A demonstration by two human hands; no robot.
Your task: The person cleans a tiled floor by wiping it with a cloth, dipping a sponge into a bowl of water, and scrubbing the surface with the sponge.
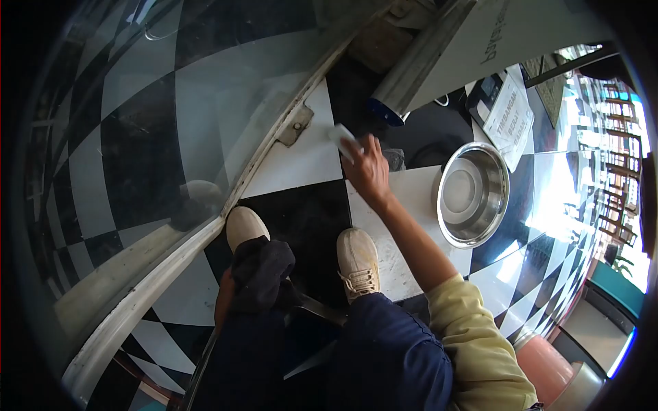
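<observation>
My right hand (367, 168) reaches out over the tiles beyond my shoes, its fingers closed on a small whitish flat piece (346, 142). Blur keeps me from telling its kind. A clear crumpled plastic piece (394, 159) lies just beyond this hand. To the right stands a steel basin (473, 195) with some liquid in it. Only a strip of skin from my left hand or arm (223, 301) shows beside my left leg, next to a bunched dark cloth (264, 274). The left fingers are hidden.
A glass panel with a worn white frame (274, 140) runs along the left. A grey-white panel (473, 51) overhangs the upper right. Beyond it sits a scale (486, 99) with a printed sheet (510, 113). Pink and cream containers (545, 366) stand at lower right.
</observation>
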